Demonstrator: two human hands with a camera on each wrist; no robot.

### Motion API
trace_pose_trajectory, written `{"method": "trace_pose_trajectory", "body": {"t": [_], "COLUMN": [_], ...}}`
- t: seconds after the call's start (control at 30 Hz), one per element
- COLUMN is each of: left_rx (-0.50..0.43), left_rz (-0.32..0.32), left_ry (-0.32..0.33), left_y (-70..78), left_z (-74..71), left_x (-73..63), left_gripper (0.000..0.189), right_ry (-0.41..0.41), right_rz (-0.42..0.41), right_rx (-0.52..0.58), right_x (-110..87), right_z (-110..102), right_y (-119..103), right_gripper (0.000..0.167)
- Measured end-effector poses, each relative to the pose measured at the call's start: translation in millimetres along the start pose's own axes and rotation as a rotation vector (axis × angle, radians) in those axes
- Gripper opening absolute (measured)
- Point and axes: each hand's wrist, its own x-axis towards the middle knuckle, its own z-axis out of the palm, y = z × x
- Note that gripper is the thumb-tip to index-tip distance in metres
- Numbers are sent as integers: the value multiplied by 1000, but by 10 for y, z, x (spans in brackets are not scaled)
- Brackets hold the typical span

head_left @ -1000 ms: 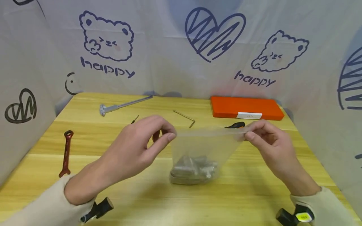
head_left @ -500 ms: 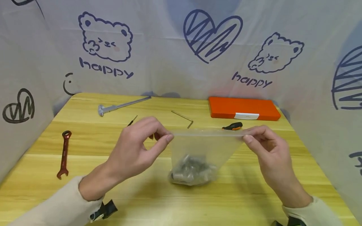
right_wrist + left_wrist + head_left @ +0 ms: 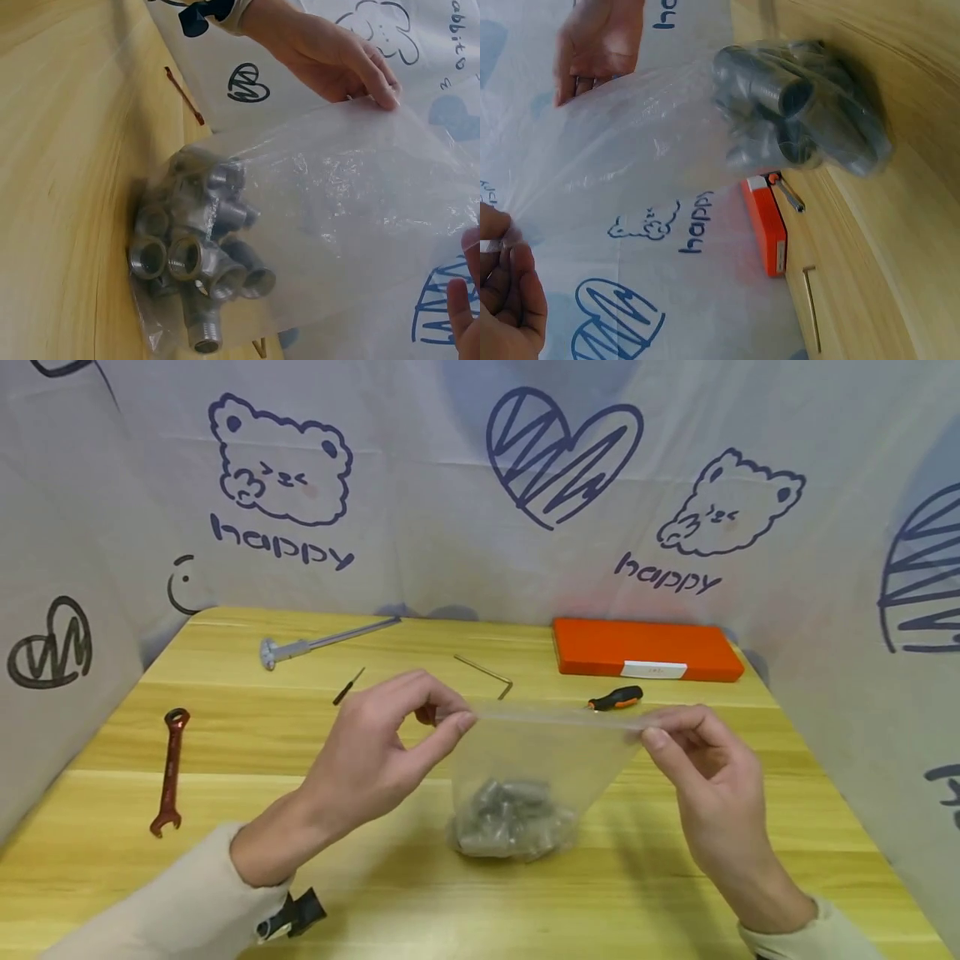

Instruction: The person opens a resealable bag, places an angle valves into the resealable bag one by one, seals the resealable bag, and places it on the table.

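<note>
A clear zip-lock bag (image 3: 547, 752) hangs between both hands, its top edge stretched nearly level. My left hand (image 3: 390, 743) pinches the left top corner between thumb and fingers. At the opposite corner, my right hand (image 3: 712, 785) pinches the edge the same way. Several grey metal pipe fittings (image 3: 202, 255) with threaded ends lie heaped in the bottom of the bag, close over the wooden table. The left wrist view shows the fittings (image 3: 795, 105) through the plastic as short tubes and elbows.
A red wrench (image 3: 172, 772) lies at the left. Farther back are a caliper (image 3: 300, 647), a small dark screwdriver (image 3: 348, 687), a brass hex key (image 3: 483, 670), a black-orange screwdriver (image 3: 617, 697) and an orange case (image 3: 648, 647). White cloth walls surround the table (image 3: 375, 893).
The bag stays pinched in both hands while its fittings shift and settle slightly. My left hand comes a little to the right; the right hand drops slightly.
</note>
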Motion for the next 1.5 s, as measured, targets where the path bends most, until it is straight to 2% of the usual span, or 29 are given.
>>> {"method": "trace_pose_trajectory", "body": {"t": [0.1, 0.23, 0.33, 0.43, 0.5, 0.6, 0.77, 0.83, 0.9, 1.03, 1.23, 1.5], "left_rx": [35, 25, -1, -23, -35, -43, -46, -55, -69, -81, -133, -176], "left_rz": [6, -35, -52, -64, -84, -109, -46, -46, -89, -189, -175, -167], "left_ry": [19, 1, -22, -39, -47, -40, 44, 52, 25, -42, -76, -105], "left_y": [-9, -29, -39, -48, -48, -38, -15, -13, -20, -42, -41, -37], "left_z": [18, 19, 9, 3, -4, -14, -40, -57, -75, -89, -22, 45], "left_x": [-2, -15, -35, -45, -51, -56, -19, 0, -1, -33, -12, 17], "left_gripper": [8, 8, 10, 9, 9, 9, 12, 12, 9, 2, 7, 8], "right_ry": [3, -88, -147, -155, -159, -142, -83, -74, -65, -58, -78, -61], "right_rz": [5, -2, 22, 54, 48, -14, -261, -327, -324, -250, -228, -162], "right_rx": [-16, -50, -129, -213, -230, -205, -55, -15, -19, -37, 16, -54], "right_x": [-9, 7, 23, 30, 33, 32, 37, 42, 42, 30, 49, 14], "right_z": [-8, -58, -91, -106, -117, -119, -59, -40, -33, -40, -21, -14], "right_y": [-10, -3, -5, -20, -24, -12, 29, 44, 52, 67, 90, 111], "right_gripper": [7, 13, 15, 14, 13, 12, 17, 17, 18, 21, 18, 11]}}
